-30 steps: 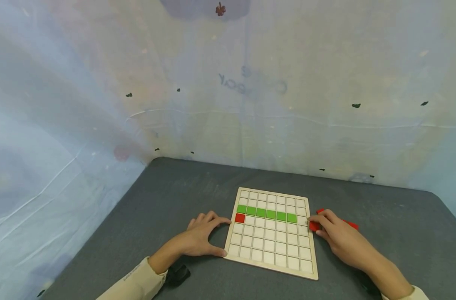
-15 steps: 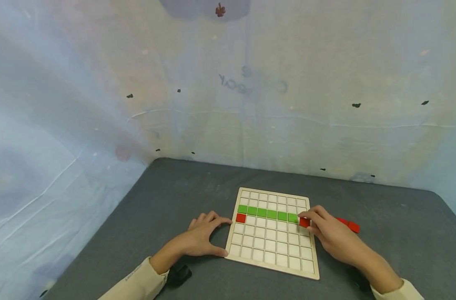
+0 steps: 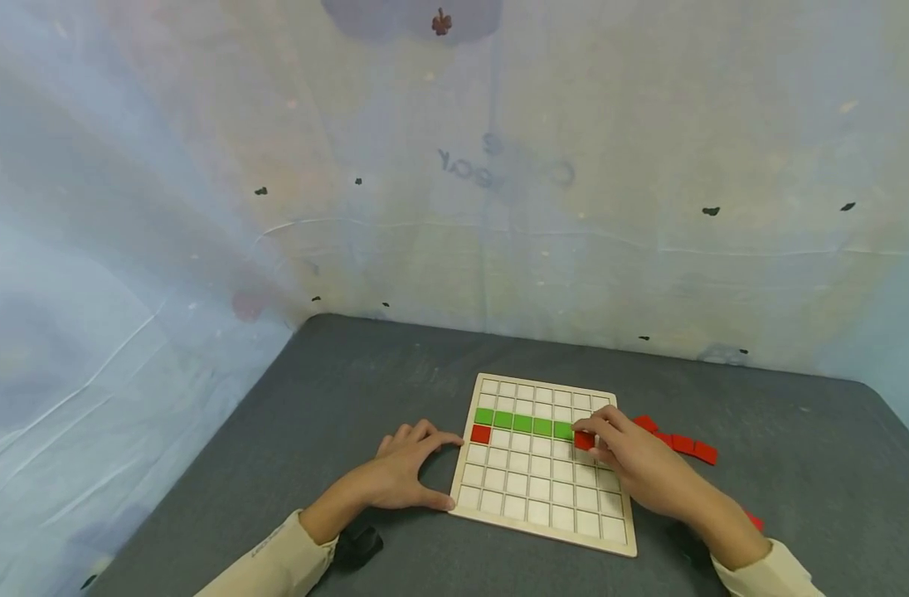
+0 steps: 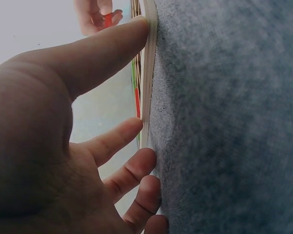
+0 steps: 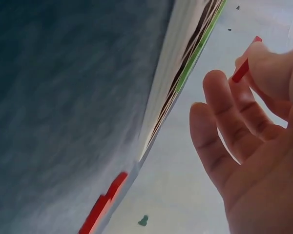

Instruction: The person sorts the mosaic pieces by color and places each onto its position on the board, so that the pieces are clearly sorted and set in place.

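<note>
Red tile (image 3: 585, 440), pinched by the right hand (image 3: 639, 461), is moving left across the grid board (image 3: 539, 491) from rim to cells, the spread left hand (image 3: 396, 476) touching its left edge.

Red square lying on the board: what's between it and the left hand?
Only the pale wooden rim lies between the red square and the left hand, as the head view shows.

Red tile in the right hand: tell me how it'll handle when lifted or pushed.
The red tile is probably stiff: its visible edge looks straight in the right wrist view. It seems light, since a mere pinch of the right hand holds it. Being thin and flat, it should slide rather than roll.
</note>
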Motion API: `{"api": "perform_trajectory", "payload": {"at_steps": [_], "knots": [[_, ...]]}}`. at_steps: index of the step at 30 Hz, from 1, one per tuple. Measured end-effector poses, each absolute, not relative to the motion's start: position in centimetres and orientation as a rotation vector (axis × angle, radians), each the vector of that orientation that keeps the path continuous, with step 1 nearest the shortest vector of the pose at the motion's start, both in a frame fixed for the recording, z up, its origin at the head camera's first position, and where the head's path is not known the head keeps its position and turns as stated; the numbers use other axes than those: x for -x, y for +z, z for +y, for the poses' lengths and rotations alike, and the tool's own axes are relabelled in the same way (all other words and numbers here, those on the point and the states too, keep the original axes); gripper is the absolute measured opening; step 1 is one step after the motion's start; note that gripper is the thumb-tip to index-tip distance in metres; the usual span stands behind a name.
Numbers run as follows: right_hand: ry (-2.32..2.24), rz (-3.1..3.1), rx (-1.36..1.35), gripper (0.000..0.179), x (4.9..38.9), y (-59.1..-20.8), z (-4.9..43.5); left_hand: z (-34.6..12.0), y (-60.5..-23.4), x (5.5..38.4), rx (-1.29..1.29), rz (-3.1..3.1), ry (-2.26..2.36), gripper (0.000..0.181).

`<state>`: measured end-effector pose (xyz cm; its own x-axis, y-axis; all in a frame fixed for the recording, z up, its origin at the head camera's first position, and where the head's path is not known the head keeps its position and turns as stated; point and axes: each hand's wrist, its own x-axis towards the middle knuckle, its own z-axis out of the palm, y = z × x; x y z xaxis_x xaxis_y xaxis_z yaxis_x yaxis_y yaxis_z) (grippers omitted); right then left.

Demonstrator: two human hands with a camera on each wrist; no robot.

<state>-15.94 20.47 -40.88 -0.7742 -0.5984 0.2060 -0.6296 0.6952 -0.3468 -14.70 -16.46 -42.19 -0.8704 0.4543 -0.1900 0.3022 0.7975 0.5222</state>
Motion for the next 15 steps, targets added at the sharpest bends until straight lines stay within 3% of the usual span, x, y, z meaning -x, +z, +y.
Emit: {"api": "perform_trajectory", "payload": {"at_steps": [15], "knots": [[0.611, -2.778, -1.17, 0.032, 17.9, -40.3, 17.0, -16.4, -42.1, 14.7, -0.592, 2.669, 0.739, 0.08]]}}
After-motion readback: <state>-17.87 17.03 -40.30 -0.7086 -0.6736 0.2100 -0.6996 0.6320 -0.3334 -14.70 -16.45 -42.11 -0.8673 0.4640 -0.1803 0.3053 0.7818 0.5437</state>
